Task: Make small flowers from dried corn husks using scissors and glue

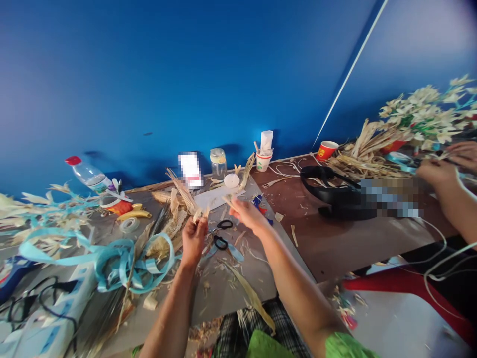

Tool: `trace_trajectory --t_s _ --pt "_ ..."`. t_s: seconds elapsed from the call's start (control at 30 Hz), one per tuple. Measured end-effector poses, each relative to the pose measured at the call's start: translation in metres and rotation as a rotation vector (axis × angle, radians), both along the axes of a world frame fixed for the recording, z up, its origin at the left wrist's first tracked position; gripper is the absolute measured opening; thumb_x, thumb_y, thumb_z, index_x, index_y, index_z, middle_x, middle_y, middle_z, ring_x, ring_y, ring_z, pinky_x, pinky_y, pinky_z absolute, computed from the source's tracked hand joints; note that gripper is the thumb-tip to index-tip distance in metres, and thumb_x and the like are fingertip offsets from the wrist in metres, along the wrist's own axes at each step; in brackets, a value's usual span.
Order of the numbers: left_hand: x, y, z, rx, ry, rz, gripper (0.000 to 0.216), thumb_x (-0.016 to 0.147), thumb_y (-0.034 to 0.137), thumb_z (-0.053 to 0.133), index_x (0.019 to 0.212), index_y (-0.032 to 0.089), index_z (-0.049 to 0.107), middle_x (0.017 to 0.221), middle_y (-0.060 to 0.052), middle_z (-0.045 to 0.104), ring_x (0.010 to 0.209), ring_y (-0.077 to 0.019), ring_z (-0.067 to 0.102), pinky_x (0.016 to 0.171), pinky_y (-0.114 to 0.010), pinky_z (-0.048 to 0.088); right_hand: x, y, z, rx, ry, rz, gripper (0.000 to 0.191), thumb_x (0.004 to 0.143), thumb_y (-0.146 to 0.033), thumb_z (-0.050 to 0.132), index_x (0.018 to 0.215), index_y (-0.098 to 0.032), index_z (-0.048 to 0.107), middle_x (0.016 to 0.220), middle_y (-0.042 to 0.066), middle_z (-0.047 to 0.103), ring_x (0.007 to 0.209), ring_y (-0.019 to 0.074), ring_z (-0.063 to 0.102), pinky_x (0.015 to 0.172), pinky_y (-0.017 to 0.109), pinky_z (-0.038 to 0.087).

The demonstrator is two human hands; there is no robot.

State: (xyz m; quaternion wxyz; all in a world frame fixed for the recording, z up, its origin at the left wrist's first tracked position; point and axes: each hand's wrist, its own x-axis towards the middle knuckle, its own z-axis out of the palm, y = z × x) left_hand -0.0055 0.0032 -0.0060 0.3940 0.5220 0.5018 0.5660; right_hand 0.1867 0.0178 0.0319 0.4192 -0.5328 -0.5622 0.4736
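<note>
My left hand (194, 241) is closed, thumb against fingers, on a small pale piece of corn husk (197, 216) above the table. To its right, my right hand (249, 215) pinches a thin pale strip of husk (227, 199) at its fingertips; motion blur softens its outline. The hands are a short way apart. Black-handled scissors (221, 242) lie on the table below and between them. Beyond the left hand are dried corn husks (183, 190) and a white strip (212, 198). Light blue ribbon (112, 268) lies in loose loops to the left.
A power strip (63, 308) with cables, a tape roll (129, 225) and a tilted bottle (87, 174) are left. A glass jar (218, 164) and paper cup (264, 160) stand by the blue wall. At right are a black strap (328, 191) and another person's hands (436, 171).
</note>
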Motion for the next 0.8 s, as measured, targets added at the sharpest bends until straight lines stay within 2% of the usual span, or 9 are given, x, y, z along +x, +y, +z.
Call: trace_trajectory --t_s 0.07,0.13,0.3,0.4,0.57,0.8 --pt "0.007 -0.002 -0.002 -0.016 -0.029 -0.043 0.032 0.076 0.045 0.057 0.066 0.017 0.044 0.055 0.005 0.041 0.049 -0.007 0.036 0.049 -0.021 0.031 -0.021 -0.004 -0.005 0.123 -0.227 0.053 0.055 0.084 -0.063 0.035 0.055 -0.018 0.048 0.048 -0.002 0.043 0.048 0.0102 0.04 0.047 0.023 0.025" --pt "0.012 -0.004 -0.002 -0.022 -0.058 -0.081 0.033 0.076 0.045 0.058 0.064 0.017 0.043 0.054 0.005 0.04 0.049 -0.0065 0.034 0.049 -0.021 0.03 -0.039 -0.011 -0.006 0.166 -0.374 0.043 0.054 0.085 -0.063 0.035 0.055 -0.019 0.047 0.049 -0.001 0.044 0.048 0.0109 0.042 0.048 0.024 0.024" --pt "0.014 -0.006 0.001 -0.044 -0.036 -0.106 0.033 0.076 0.046 0.057 0.066 0.017 0.044 0.053 0.006 0.037 0.048 -0.0068 0.031 0.048 -0.022 0.028 -0.053 -0.021 -0.008 0.237 -0.512 -0.023 0.047 0.086 -0.058 0.041 0.061 -0.02 0.056 0.059 0.003 0.058 0.057 0.0143 0.052 0.051 0.025 0.026" --pt "0.013 -0.007 0.001 -0.015 0.042 -0.1 0.032 0.076 0.045 0.058 0.065 0.018 0.044 0.054 0.005 0.038 0.05 -0.0076 0.033 0.049 -0.022 0.029 -0.049 -0.017 -0.012 0.197 -0.454 0.028 0.048 0.087 -0.055 0.04 0.059 -0.02 0.058 0.056 0.003 0.059 0.055 0.0139 0.053 0.05 0.024 0.028" --pt "0.01 -0.011 0.002 0.06 0.151 -0.134 0.028 0.077 0.041 0.057 0.066 0.018 0.046 0.058 0.004 0.041 0.054 -0.0089 0.036 0.053 -0.022 0.032 -0.038 -0.011 -0.012 0.03 -0.222 0.22 0.054 0.088 -0.046 0.038 0.042 -0.018 0.043 0.036 -0.004 0.039 0.04 0.0087 0.042 0.047 0.022 0.028" --pt "0.008 -0.012 -0.001 0.122 0.255 -0.151 0.022 0.079 0.037 0.054 0.069 0.018 0.049 0.059 0.003 0.043 0.057 -0.0103 0.037 0.057 -0.023 0.032 -0.028 -0.014 -0.001 -0.137 0.053 0.343 0.05 0.085 -0.046 0.04 0.044 -0.018 0.037 0.035 -0.007 0.029 0.034 0.0048 0.024 0.041 0.022 0.018"
